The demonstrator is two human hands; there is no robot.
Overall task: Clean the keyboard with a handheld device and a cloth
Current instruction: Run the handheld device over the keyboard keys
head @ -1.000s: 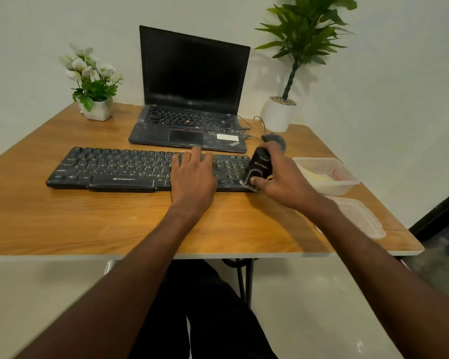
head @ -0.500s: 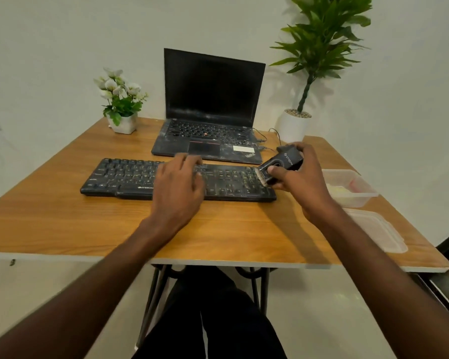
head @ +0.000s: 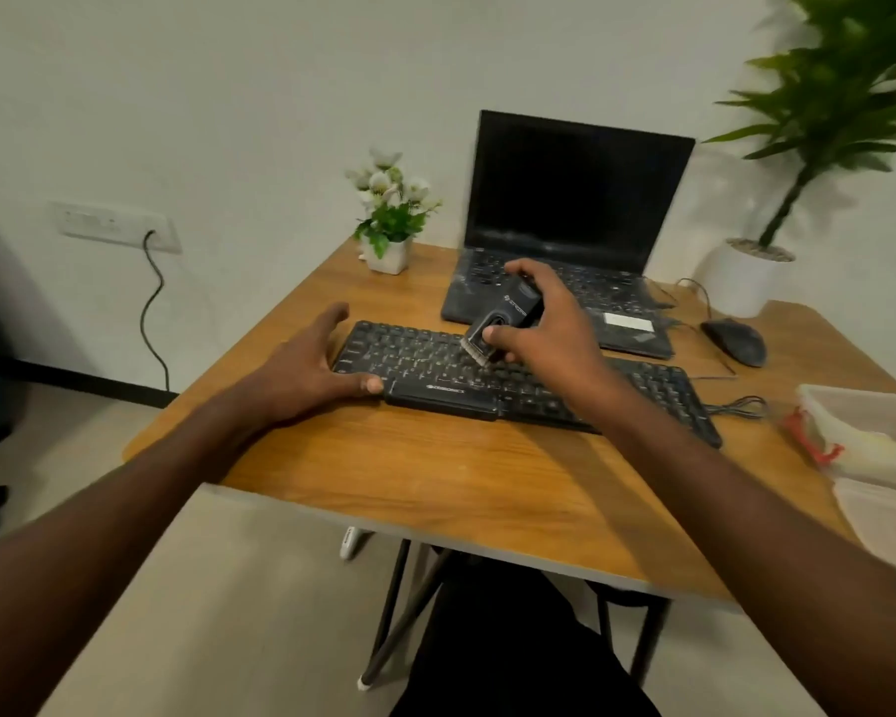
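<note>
A black keyboard [head: 616, 390] lies across the wooden table [head: 435, 473]. My right hand [head: 549, 328] is closed around a small black handheld cleaner [head: 508, 315], whose brush tip touches the keys at the keyboard's left-middle. My left hand [head: 306, 370] grips the keyboard's left end, thumb on the front edge and fingers spread behind the corner. Something yellowish, maybe a cloth, lies in a clear plastic container [head: 870, 421] at the right edge.
An open black laptop [head: 575, 214] stands behind the keyboard, with a black mouse [head: 734, 341] and cables to its right. A small white flower pot [head: 390, 251] and a tall potted plant [head: 751, 276] sit at the back. A container lid [head: 885, 514] lies front right.
My right hand carried the cleaner from the keyboard's right end to its left-middle. My left hand slid from the keys to the left end. The camera view swung left.
</note>
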